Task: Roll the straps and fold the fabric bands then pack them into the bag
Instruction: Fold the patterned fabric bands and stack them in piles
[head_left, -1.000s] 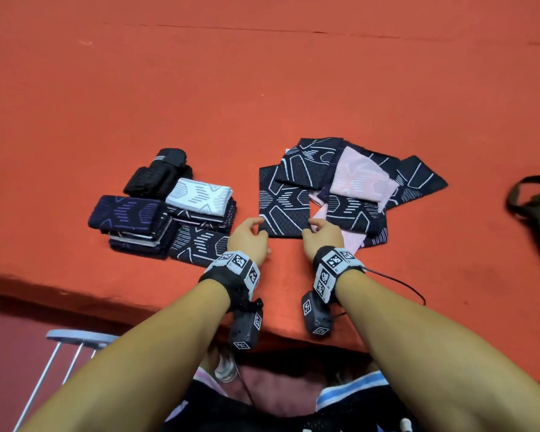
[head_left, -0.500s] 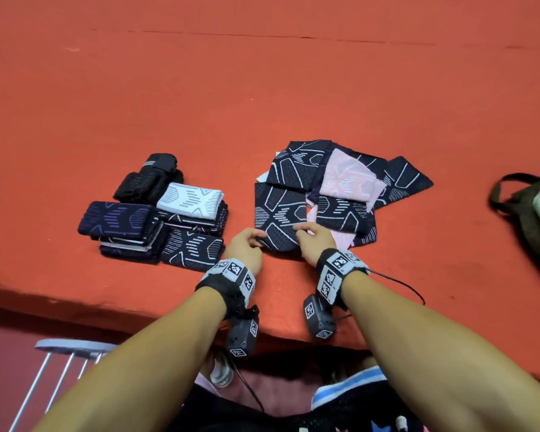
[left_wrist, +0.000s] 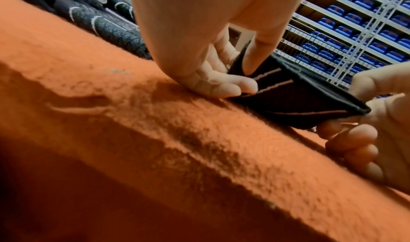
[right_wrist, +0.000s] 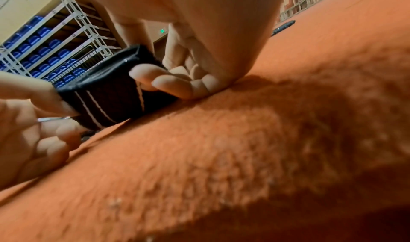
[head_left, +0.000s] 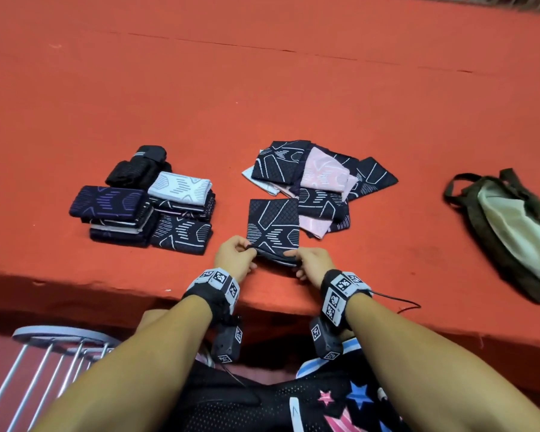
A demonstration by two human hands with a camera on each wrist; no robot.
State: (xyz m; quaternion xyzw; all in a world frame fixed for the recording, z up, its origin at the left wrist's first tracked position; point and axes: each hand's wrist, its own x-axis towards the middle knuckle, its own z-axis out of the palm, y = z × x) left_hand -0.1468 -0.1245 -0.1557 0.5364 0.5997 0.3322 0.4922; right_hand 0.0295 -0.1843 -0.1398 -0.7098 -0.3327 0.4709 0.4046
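We see the dark band (head_left: 273, 227) between both hands: left hand (head_left: 234, 259) and right hand (head_left: 313, 263) pinch its near corners on the orange carpet (head_left: 293, 98); shelves (left_wrist: 346, 28) stand behind.

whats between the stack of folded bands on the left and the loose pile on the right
In the head view, mostly bare orange felt table; nearer the front edge, the black white-lined fabric band held by the left hand and right hand sits beside the loose pile.

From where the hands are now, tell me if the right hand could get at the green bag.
Probably yes. The green bag lies on the right side of the orange surface, nothing between it and the right hand. That hand pinches the dark patterned band, though, so it must let go first.
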